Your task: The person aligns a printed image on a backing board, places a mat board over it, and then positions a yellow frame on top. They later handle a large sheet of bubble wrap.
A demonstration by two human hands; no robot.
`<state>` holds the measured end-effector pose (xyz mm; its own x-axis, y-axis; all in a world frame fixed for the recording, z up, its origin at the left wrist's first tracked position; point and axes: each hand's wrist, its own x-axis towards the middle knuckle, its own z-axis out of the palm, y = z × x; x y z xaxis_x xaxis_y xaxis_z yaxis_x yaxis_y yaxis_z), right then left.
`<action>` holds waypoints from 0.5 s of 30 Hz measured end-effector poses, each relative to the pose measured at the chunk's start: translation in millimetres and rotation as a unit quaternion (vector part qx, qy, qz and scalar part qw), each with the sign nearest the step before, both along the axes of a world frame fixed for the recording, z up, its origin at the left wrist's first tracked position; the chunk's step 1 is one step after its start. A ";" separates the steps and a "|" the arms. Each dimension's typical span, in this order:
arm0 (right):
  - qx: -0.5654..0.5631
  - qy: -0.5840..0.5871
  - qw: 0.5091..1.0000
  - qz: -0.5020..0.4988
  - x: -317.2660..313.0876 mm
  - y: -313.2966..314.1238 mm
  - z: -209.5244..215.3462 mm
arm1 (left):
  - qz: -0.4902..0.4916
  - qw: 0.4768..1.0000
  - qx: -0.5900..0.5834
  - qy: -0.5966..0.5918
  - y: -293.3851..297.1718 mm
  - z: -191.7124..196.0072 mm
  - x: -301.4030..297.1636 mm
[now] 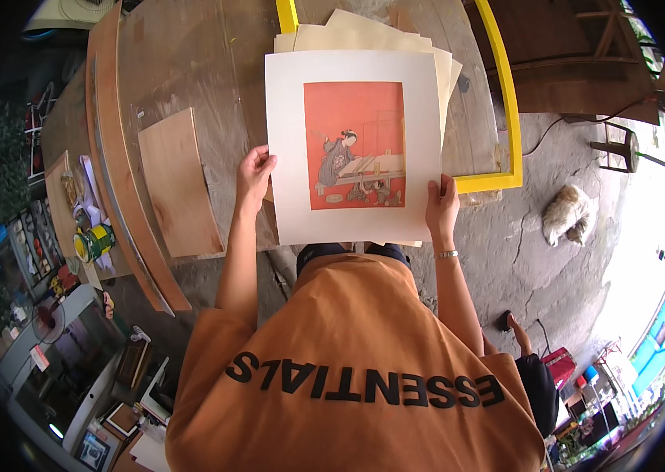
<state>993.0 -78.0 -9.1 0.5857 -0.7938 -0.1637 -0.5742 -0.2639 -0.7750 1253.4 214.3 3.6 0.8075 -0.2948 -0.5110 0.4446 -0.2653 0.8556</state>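
Both hands grip my print (352, 145) by its lower edge, left hand (254, 175), right hand (442, 206), keeping it flat above the table (191, 63).

Your print (354, 145) is matt paper, a smooth white border around a flat orange picture. Under it lie cream paper sheets (368, 38), also matt. The table (183, 63) is rough, worn wood, dusty and scratched; the board (179, 182) on it is smooth bare plywood. The frame (506, 102) looks glossy yellow-painted.
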 end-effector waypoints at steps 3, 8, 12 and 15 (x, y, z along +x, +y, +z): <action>0.006 -0.017 1.000 -0.012 0.9 2.0 -1.6 | 0.016 1.000 -0.018 0.010 -2.2 -0.3 -2.0; 0.022 -0.023 0.999 -0.020 -0.1 1.9 -8.0 | 0.019 1.000 -0.013 -0.004 -0.1 -4.8 -2.6; -0.033 0.010 0.999 -0.004 -0.2 2.3 -7.3 | 0.019 1.000 -0.007 -0.002 -1.7 -3.2 -2.5; -0.002 0.036 0.999 -0.019 6.3 5.1 6.7 | 0.019 1.000 -0.007 0.000 -0.6 -4.3 -3.1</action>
